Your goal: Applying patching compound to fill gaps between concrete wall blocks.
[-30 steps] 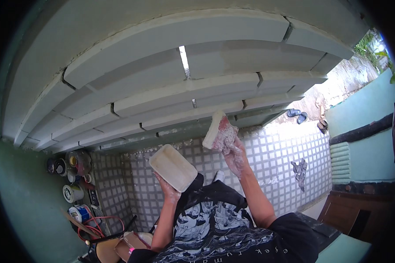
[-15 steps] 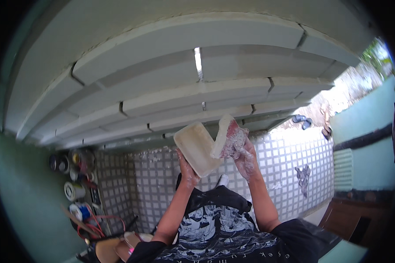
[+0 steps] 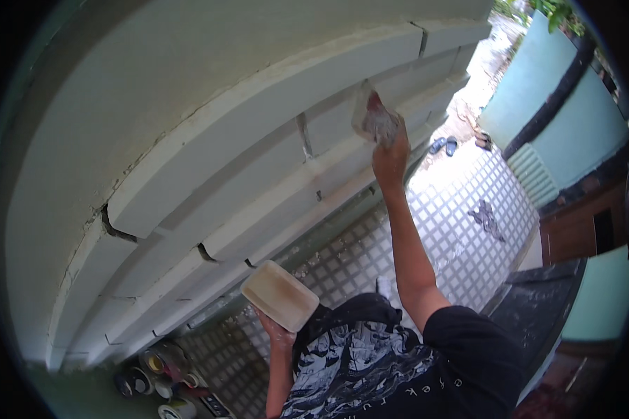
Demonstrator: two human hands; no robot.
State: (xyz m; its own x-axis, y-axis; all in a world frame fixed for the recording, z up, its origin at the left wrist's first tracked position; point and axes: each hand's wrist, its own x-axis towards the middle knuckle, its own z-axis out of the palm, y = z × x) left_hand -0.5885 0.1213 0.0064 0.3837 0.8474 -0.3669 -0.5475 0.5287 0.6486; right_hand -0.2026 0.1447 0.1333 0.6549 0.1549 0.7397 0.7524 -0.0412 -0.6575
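Note:
My right hand (image 3: 391, 143) is raised and closed round a wide brush (image 3: 375, 115) with a red, paint-smeared handle. The brush's pale, broad end is close to the white ledged wall (image 3: 342, 105); it is blurred, and I cannot tell whether it touches. Lower down, my left hand (image 3: 276, 327) grips a shallow cream rectangular tray (image 3: 304, 321) by its near left side. The tray is tilted, with a brownish tint across its inside. A narrow vertical slot (image 3: 305, 136) in the wall lies left of the brush.
Paint cans and tubs (image 3: 164, 377) stand at lower left. A rumpled grey cloth (image 3: 487, 220) and a pair of dark sandals (image 3: 444, 145) lie on the tiled floor (image 3: 454, 244). Projecting ledges with dark joints (image 3: 119, 230) run along the wall. A brown wooden cabinet (image 3: 573, 223) stands at right.
My right hand has moved the brush up from beside the tray to the wall. The tray has moved down and left. The view has turned, so the wall now slants.

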